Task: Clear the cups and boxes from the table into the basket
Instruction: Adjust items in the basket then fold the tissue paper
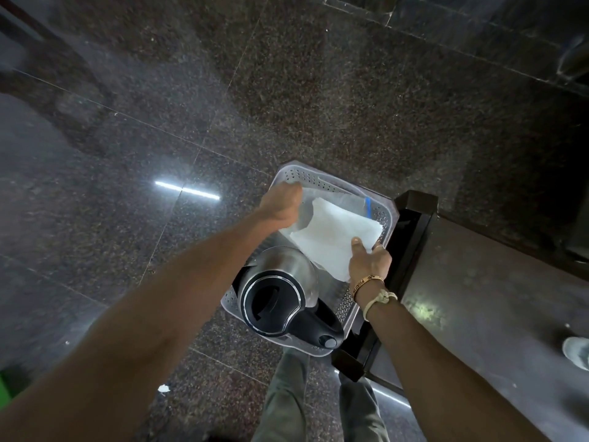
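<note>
over a dark speckled floor [318, 90], far left: one green thing [4, 387] cut off by the frame edge, one white scrap [164, 388], one light streak [188, 189] reflected in the tiles.

two bare hands, both reaching into one basket [318, 178]. it is perforated pale plastic and sits at the table end, against its dark frame; cannot tell what it rests on.

left hand [282, 204] is at the basket's far-left corner, fingers curled in tight. fingertips are hidden behind the knuckles, so cannot tell if it grips the rim or the bag edge there.

inside the basket, counted: one steel kettle [277, 291] with black lid and handle, lying tilted at the near end and filling that half. one white pack [334, 237] lies flat across the far half, its near edge just beside the kettle. one clear bag [353, 199] with a blue strip lies under the pack. no cups visible in it.

right hand [369, 260] pinches the pack's near-right corner, thumb on top, fingers tucked under. two wristbands [373, 288] on that wrist.

grey trousers [283, 403] below the basket. one table [478, 282] at right, grey top. one grey thing [577, 350] at its right edge, cut off, unclear what.
</note>
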### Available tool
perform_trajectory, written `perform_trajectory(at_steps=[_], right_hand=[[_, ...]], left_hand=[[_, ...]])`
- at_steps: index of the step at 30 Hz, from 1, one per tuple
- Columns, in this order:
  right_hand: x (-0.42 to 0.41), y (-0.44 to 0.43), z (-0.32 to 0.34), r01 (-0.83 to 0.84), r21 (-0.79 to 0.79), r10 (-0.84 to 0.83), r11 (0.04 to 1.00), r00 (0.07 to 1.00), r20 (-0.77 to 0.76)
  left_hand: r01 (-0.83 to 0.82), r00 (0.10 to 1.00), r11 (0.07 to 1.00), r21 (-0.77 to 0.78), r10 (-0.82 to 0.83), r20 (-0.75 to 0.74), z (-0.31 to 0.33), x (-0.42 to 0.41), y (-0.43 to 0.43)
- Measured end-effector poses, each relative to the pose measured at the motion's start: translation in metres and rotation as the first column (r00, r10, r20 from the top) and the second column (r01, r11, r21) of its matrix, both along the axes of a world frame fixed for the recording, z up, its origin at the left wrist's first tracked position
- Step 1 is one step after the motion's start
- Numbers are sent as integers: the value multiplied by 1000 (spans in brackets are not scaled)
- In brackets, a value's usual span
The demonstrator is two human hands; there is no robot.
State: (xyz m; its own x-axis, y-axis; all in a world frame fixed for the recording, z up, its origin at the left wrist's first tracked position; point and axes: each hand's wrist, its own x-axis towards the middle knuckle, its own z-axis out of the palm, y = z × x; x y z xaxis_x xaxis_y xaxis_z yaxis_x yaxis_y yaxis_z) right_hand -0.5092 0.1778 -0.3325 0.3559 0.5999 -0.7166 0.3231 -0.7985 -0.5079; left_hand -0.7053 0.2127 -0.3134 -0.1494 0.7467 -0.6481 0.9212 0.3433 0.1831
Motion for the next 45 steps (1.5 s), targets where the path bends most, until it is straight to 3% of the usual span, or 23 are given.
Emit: perform_trajectory(at_steps=[3, 6, 9, 12, 15, 20, 24, 26, 32, 37, 40, 45], right_hand=[[1, -4, 2, 32, 16, -31, 999, 999, -23], [6, -14, 7, 74, 46, -71, 996, 995, -63], [13, -23, 12, 113, 66, -106, 991, 989, -102], [18, -29, 17, 139, 93, -127, 986, 984, -126], [19, -32, 18, 152, 127, -135, 980, 981, -138], [14, -26, 12, -4, 66, 8, 998, 998, -65], [5, -12, 7, -49, 1, 49, 999, 998, 32], [1, -7, 8, -61, -9, 61, 998, 995, 80], [-7, -19, 23, -160, 223, 119, 962, 976, 184], [-19, 2, 15, -156, 136, 128, 978, 973, 192], [-25, 22, 3, -161, 111, 147, 981, 982, 119], [-20, 38, -12, -165, 89, 156, 982, 982, 108]], left_hand=[[33, 999, 998, -53, -31, 39, -4, -5, -3], [-93, 982, 977, -189, 122, 144, -2, -18, -3], [-41, 955, 964, -263, 114, 272, 9, -35, 0], [-32, 911, 973, -229, 122, 394, 19, -46, 0], [-62, 898, 988, -144, 118, 425, 21, -50, -1], [-19, 963, 1000, 2, 18, 269, 10, -45, -6], [244, 968, 963, 119, -235, -84, -2, -26, -12], [282, 950, 953, 110, -262, -168, -5, -19, -13], [258, 963, 966, 29, -259, 74, -21, -23, -23], [281, 956, 960, -18, -278, 94, -33, -21, -23], [270, 961, 959, -83, -264, 75, -41, -17, -26], [204, 974, 976, -70, -195, 116, -51, -12, -29]])
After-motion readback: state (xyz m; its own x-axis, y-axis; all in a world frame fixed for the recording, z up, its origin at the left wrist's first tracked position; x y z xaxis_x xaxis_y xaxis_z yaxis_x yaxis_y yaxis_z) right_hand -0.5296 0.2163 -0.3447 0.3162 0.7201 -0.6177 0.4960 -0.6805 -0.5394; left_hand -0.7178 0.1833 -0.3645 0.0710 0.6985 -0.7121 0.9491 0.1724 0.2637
